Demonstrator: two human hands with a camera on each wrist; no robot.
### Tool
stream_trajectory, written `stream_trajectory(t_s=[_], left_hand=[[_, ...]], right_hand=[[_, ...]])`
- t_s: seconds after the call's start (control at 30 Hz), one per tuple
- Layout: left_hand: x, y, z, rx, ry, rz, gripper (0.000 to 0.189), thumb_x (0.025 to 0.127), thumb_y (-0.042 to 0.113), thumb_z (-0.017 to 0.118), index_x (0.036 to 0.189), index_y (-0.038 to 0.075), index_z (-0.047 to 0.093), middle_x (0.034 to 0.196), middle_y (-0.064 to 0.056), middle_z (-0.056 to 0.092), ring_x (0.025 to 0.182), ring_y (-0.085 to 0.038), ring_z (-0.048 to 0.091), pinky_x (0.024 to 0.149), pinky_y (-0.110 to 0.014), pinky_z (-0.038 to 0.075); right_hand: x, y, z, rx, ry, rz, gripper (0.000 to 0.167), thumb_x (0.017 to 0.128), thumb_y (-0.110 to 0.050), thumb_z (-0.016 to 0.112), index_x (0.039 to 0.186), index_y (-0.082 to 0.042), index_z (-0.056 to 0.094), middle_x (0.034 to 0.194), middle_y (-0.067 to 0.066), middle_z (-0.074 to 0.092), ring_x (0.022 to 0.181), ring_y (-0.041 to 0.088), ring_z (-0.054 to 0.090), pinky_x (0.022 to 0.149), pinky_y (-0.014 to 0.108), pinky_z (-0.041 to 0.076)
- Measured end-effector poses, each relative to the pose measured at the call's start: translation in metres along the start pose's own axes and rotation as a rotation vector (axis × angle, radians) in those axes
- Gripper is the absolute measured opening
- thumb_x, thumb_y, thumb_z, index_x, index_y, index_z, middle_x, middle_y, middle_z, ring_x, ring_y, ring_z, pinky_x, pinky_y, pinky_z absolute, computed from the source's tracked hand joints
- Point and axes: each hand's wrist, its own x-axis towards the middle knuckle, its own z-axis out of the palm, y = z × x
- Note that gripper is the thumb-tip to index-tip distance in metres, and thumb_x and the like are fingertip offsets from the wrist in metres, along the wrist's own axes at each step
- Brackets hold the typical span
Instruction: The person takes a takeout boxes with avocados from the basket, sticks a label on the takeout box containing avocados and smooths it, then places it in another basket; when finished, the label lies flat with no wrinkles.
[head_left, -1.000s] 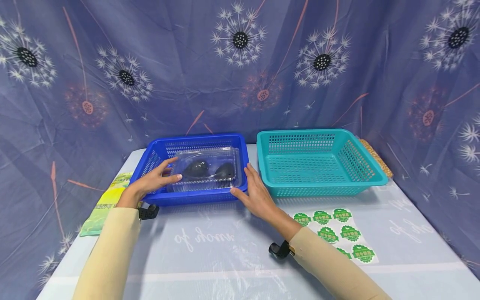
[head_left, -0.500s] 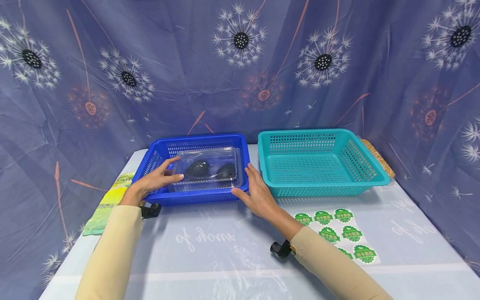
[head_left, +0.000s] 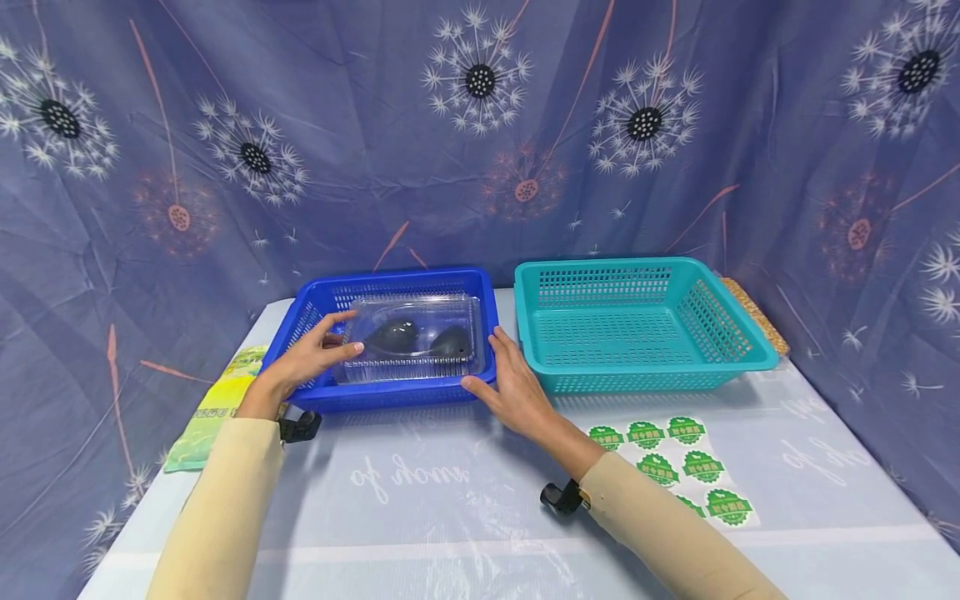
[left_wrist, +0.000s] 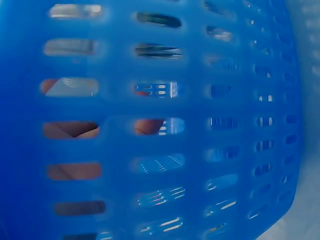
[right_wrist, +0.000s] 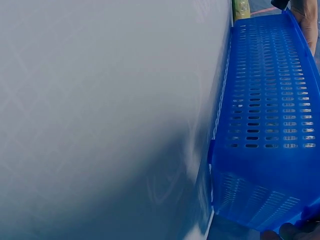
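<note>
A blue slotted basket (head_left: 390, 396) stands at the back left of the table. In it lies a clear hinged plastic container (head_left: 420, 312) with two dark, glossy rounded things (head_left: 395, 336) inside. My left hand (head_left: 311, 354) reaches over the basket's left side, thumb and forefinger spread at the container's left end. At the front right corner of the basket, my right hand (head_left: 513, 383) has extended fingers along the right rim and its thumb at the front rim. Through the slots of the basket wall (left_wrist: 117, 110), the left wrist view shows bits of skin and dark shapes. Fingertips (right_wrist: 300, 235) edge into the right wrist view.
A teal basket (head_left: 645, 379) sits to the right, a woven tan item (head_left: 753, 317) behind its right side. Sheets of round green stickers (head_left: 656, 468) lie in front of it. A yellow-green package (head_left: 210, 417) lies left of the blue basket. A patterned curtain (head_left: 555, 150) hangs behind.
My left thumb and forefinger have shifted very slightly left at the container's end. The right hand, the container and both baskets stay in place.
</note>
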Motion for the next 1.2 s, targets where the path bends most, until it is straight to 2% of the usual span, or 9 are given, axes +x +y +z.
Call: stream_trajectory(t_s=[0.33,0.47,0.67,0.83,0.93,1.0,1.1,1.2], left_hand=[[-0.002,0.007,0.002,0.002,0.064,0.043,0.070,0.091,0.047,0.056,0.149,0.028,0.021,0.151,-0.022,0.023,0.137,-0.042,0.026,0.099,-0.065,0.033],[0.000,0.008,0.004,-0.004,0.084,0.057,0.067,0.091,0.044,0.057,0.146,0.024,0.024,0.151,-0.022,0.023,0.136,-0.043,0.026,0.100,-0.064,0.033],[-0.001,0.013,0.008,-0.058,0.131,0.076,0.063,0.092,0.040,0.057,0.143,0.021,0.026,0.146,-0.024,0.027,0.133,-0.041,0.030,0.092,-0.050,0.042],[-0.001,0.020,0.012,-0.134,0.153,0.063,0.066,0.091,0.043,0.056,0.145,0.025,0.023,0.147,-0.023,0.021,0.133,-0.040,0.028,0.086,-0.041,0.040],[0.000,0.022,0.014,-0.190,0.152,0.048,0.068,0.091,0.044,0.056,0.147,0.026,0.021,0.148,-0.022,0.015,0.133,-0.040,0.026,0.090,-0.043,0.037],[0.001,0.024,0.016,-0.217,0.145,0.037,0.069,0.092,0.045,0.055,0.148,0.027,0.019,0.149,-0.020,0.010,0.135,-0.040,0.022,0.093,-0.049,0.036],[0.001,0.025,0.016,-0.235,0.132,0.021,0.069,0.092,0.045,0.054,0.149,0.030,0.016,0.152,-0.019,0.001,0.141,-0.039,0.012,0.100,-0.061,0.031],[0.000,0.030,0.016,-0.244,0.109,0.007,0.068,0.094,0.042,0.051,0.149,0.033,0.013,0.156,-0.017,-0.007,0.146,-0.036,0.000,0.105,-0.068,0.023]], right_hand=[[0.000,0.000,-0.001,-0.015,-0.009,0.012,0.085,0.089,-0.056,0.052,0.147,-0.001,0.025,0.158,0.013,0.016,0.143,0.034,0.025,0.111,0.053,0.029],[0.000,0.000,-0.001,-0.024,-0.005,0.007,0.085,0.089,-0.056,0.053,0.147,0.000,0.025,0.158,0.014,0.017,0.143,0.034,0.025,0.111,0.053,0.030],[0.000,0.001,0.000,-0.029,-0.003,-0.005,0.085,0.089,-0.055,0.052,0.147,0.001,0.025,0.157,0.015,0.018,0.143,0.034,0.024,0.110,0.054,0.030],[-0.001,0.001,0.001,-0.036,0.002,-0.010,0.085,0.089,-0.054,0.053,0.146,0.001,0.026,0.157,0.015,0.019,0.143,0.034,0.025,0.111,0.053,0.030],[0.000,0.001,0.001,-0.035,0.004,-0.011,0.085,0.089,-0.055,0.053,0.146,0.001,0.026,0.157,0.015,0.019,0.142,0.034,0.026,0.111,0.053,0.029],[0.000,0.002,0.001,-0.032,0.009,-0.017,0.085,0.088,-0.055,0.053,0.146,0.001,0.026,0.156,0.015,0.019,0.142,0.035,0.026,0.111,0.053,0.030],[0.000,0.003,0.001,-0.041,0.018,-0.030,0.085,0.088,-0.056,0.053,0.146,0.001,0.027,0.156,0.016,0.021,0.142,0.035,0.027,0.110,0.053,0.030],[0.000,0.004,0.002,-0.048,0.027,-0.043,0.085,0.088,-0.056,0.053,0.145,0.002,0.028,0.155,0.017,0.022,0.141,0.035,0.029,0.110,0.052,0.031]])
